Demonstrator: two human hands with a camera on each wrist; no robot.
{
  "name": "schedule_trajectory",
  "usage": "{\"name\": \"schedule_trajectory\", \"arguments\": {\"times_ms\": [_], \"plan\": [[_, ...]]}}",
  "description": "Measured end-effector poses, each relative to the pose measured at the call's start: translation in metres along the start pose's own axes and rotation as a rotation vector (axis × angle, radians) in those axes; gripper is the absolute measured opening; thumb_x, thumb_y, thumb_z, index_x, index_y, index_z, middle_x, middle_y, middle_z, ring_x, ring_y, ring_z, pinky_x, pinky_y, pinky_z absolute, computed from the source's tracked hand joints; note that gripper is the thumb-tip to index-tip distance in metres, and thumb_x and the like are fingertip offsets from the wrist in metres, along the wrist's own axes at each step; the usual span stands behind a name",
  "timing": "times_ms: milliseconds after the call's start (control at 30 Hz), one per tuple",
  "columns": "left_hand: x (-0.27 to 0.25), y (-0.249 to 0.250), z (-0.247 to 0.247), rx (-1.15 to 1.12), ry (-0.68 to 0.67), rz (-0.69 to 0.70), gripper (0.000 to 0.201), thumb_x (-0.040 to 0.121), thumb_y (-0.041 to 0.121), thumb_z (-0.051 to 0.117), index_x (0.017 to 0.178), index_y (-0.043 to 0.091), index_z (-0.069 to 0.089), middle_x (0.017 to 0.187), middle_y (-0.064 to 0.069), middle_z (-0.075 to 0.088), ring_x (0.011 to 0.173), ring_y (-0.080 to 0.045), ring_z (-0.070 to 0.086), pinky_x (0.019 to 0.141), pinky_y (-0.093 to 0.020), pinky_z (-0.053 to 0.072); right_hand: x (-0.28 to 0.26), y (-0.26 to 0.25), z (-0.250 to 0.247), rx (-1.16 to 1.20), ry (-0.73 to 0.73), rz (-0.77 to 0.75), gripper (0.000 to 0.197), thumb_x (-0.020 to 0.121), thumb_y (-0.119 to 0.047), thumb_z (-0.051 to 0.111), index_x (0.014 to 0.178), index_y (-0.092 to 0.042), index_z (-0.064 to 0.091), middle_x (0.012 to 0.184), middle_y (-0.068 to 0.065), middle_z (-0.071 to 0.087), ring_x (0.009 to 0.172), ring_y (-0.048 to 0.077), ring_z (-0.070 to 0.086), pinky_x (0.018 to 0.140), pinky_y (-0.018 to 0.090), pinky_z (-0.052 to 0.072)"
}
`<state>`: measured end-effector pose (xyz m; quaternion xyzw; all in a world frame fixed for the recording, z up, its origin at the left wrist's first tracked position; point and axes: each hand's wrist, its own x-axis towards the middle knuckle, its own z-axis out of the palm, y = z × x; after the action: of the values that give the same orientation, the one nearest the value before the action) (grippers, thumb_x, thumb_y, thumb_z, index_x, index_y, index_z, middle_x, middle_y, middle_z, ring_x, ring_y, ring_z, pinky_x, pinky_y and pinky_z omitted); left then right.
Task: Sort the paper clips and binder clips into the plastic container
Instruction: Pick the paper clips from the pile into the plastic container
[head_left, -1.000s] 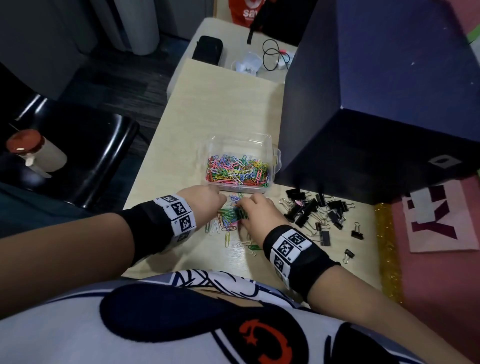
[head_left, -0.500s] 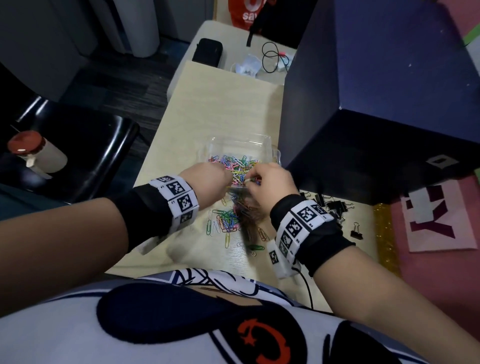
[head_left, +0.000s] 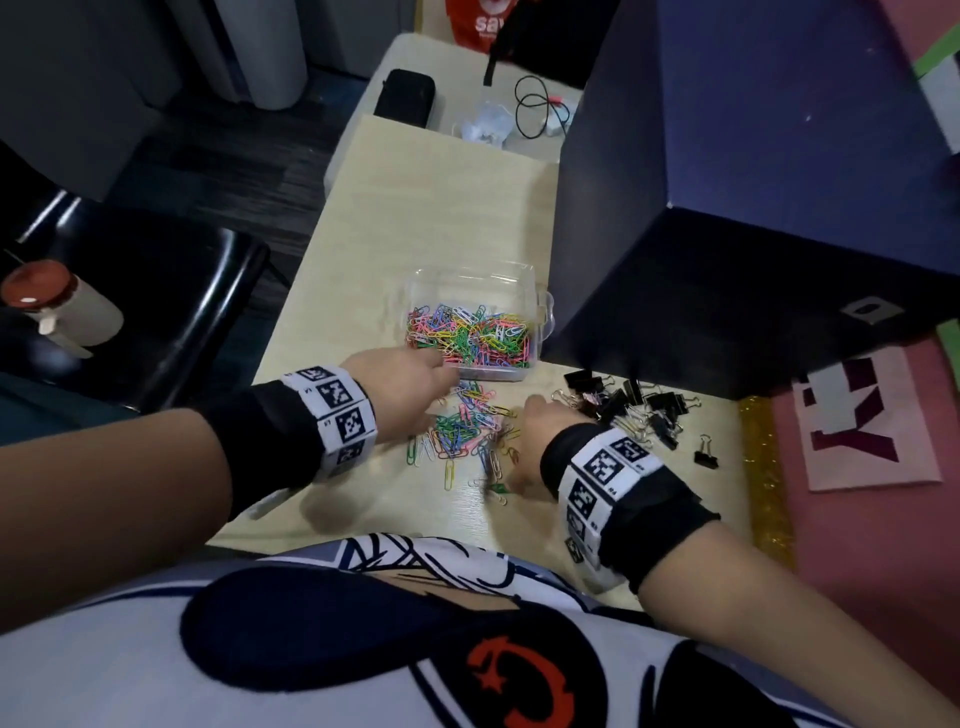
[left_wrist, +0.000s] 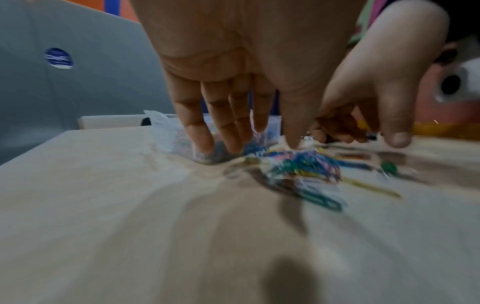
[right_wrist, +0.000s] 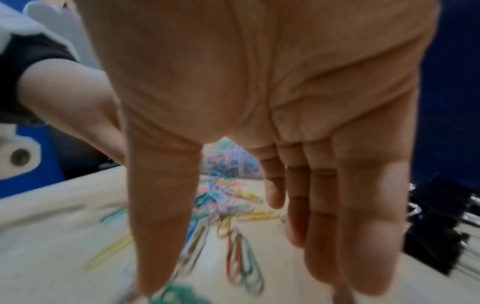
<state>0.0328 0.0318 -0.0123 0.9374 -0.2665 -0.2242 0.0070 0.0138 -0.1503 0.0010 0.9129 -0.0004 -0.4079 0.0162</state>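
Both hands are down at the loose heap of coloured paper clips (head_left: 465, 428) on the pale counter (head_left: 431, 208), just in front of the clear plastic container (head_left: 475, 278), which already holds a thick layer of the same clips. The left hand (head_left: 400, 389) has its fingers straight and spread, tips at the near edge of the heap; its grip is released and holds nothing. The right hand (head_left: 540, 431) is likewise released, fingers extended downward over the scattered clips, nothing pinched.

The black binder clips (head_left: 631, 402) lie in a loose cluster to the right of the heap, beside the dark blue box (head_left: 727, 208), with one stray further right.

The paper clips look light, thin and slick on the smooth surface, and probably tangle together. Raking them into a bunch between both hands and scooping should work better than pinching singles. The binder clips are stiffer and bulkier; their black bodies or wire handles offer easy hold.
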Motion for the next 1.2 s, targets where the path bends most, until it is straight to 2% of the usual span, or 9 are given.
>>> {"name": "schedule_trajectory", "arguments": {"times_ms": [100, 167, 300, 500, 633, 733, 800, 967, 1200], "plan": [[0.003, 0.003, 0.015, 0.031, -0.096, 0.020, 0.099, 0.073, 0.048, 0.074, 0.148, 0.021, 0.017, 0.144, -0.001, 0.032, 0.127, -0.024, 0.039, 0.100, -0.040, 0.044, -0.002, -0.001, 0.016, 0.031, -0.076, 0.049, 0.060, 0.083, -0.020, 0.069, 0.127, -0.004, 0.031, 0.121, 0.012, 0.056, 0.112, 0.028, 0.058, 0.076, 0.033, 0.044], [0.006, 0.007, 0.018, 0.037, -0.103, 0.012, 0.113, 0.067, 0.050, 0.078, 0.150, 0.020, 0.008, 0.148, -0.001, 0.025, 0.132, -0.025, 0.032, 0.102, -0.043, 0.043, -0.002, -0.003, 0.027, 0.079, -0.022, 0.049, 0.052, 0.085, -0.017, 0.064, 0.124, -0.005, 0.032, 0.121, 0.012, 0.056, 0.111, 0.027, 0.059, 0.075, 0.031, 0.044], [0.013, 0.013, 0.019, 0.046, -0.083, -0.018, 0.104, 0.069, 0.043, 0.080, 0.148, 0.018, 0.017, 0.144, -0.004, 0.031, 0.130, -0.027, 0.034, 0.100, -0.044, 0.045, 0.007, -0.009, 0.036, 0.179, 0.095, -0.015, 0.045, 0.083, -0.014, 0.065, 0.118, -0.006, 0.037, 0.112, 0.012, 0.060, 0.102, 0.027, 0.061, 0.070, 0.030, 0.045], [0.013, 0.011, 0.021, 0.016, -0.048, -0.042, 0.072, 0.079, 0.040, 0.072, 0.137, 0.017, 0.038, 0.136, -0.005, 0.041, 0.127, -0.027, 0.039, 0.099, -0.044, 0.046, 0.020, -0.009, 0.027, 0.337, 0.261, -0.121, 0.041, 0.083, -0.017, 0.063, 0.121, -0.012, 0.047, 0.118, 0.010, 0.054, 0.111, 0.028, 0.055, 0.090, 0.033, 0.044], [0.006, 0.003, 0.019, 0.024, -0.100, -0.055, 0.087, 0.068, 0.048, 0.077, 0.138, 0.023, 0.033, 0.131, -0.001, 0.039, 0.123, -0.024, 0.041, 0.091, -0.041, 0.049, 0.021, -0.004, 0.023, 0.325, 0.298, -0.134, 0.070, 0.079, -0.035, 0.071, 0.134, -0.014, 0.034, 0.131, 0.009, 0.036, 0.117, 0.027, 0.050, 0.098, 0.040, 0.046], [0.001, 0.001, 0.018, 0.102, -0.150, -0.056, 0.100, 0.064, 0.047, 0.081, 0.143, 0.023, 0.024, 0.131, -0.002, 0.036, 0.123, -0.024, 0.039, 0.090, -0.040, 0.048, 0.018, -0.007, 0.026, 0.189, 0.274, -0.228, 0.098, 0.067, -0.049, 0.078, 0.144, -0.027, 0.020, 0.140, 0.007, 0.024, 0.124, 0.028, 0.041, 0.101, 0.042, 0.043], [0.003, 0.003, 0.019, 0.084, -0.136, -0.060, 0.088, 0.070, 0.043, 0.079, 0.140, 0.020, 0.029, 0.127, -0.005, 0.040, 0.120, -0.025, 0.042, 0.089, -0.038, 0.046, 0.020, -0.013, 0.030, 0.111, 0.252, -0.288, 0.092, 0.071, -0.048, 0.075, 0.143, -0.032, 0.021, 0.140, 0.007, 0.022, 0.124, 0.029, 0.037, 0.099, 0.043, 0.043], [0.008, 0.009, 0.017, 0.039, -0.090, -0.058, 0.039, 0.088, 0.028, 0.062, 0.120, 0.011, 0.047, 0.117, -0.010, 0.053, 0.110, -0.027, 0.053, 0.082, -0.032, 0.041, 0.024, -0.021, 0.034, 0.130, 0.320, -0.364, 0.037, 0.086, -0.025, 0.059, 0.120, -0.020, 0.046, 0.123, 0.008, 0.036, 0.110, 0.032, 0.045, 0.088, 0.037, 0.047], [0.011, 0.006, 0.016, 0.129, -0.086, -0.014, 0.017, 0.092, 0.016, 0.053, 0.109, 0.013, 0.054, 0.103, -0.008, 0.058, 0.095, -0.027, 0.060, 0.067, -0.031, 0.040, 0.029, -0.012, 0.025, 0.305, 0.355, -0.313, 0.029, 0.090, -0.016, 0.055, 0.119, -0.018, 0.056, 0.120, 0.007, 0.044, 0.105, 0.028, 0.053, 0.089, 0.030, 0.045]]}}
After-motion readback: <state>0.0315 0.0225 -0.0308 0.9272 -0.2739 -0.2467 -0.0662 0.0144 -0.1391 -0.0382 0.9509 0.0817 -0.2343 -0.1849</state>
